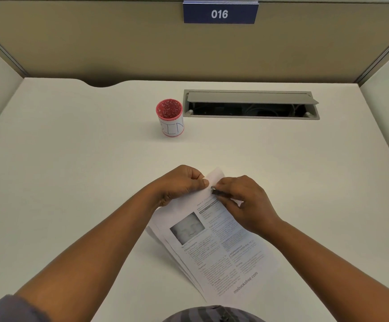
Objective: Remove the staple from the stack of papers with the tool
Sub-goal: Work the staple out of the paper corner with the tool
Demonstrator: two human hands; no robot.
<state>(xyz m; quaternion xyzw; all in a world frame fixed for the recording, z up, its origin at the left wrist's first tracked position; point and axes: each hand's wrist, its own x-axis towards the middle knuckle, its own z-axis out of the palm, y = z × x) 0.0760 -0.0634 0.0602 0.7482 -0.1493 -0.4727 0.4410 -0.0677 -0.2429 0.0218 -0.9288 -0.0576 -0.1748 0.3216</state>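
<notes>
A stack of printed papers (214,247) lies slanted on the white desk (72,159), its top corner lifted. My left hand (182,183) pinches that raised corner between thumb and curled fingers. My right hand (244,201) grips a small dark tool (217,192), and the tool's tip touches the paper corner just beside my left thumb. The staple itself is too small to make out under the fingers.
A red cup with a white label (169,117) stands behind the hands. An open grey cable hatch (251,104) is set in the desk at the back right. Partition walls close off the desk on three sides, with a blue "016" sign (220,13).
</notes>
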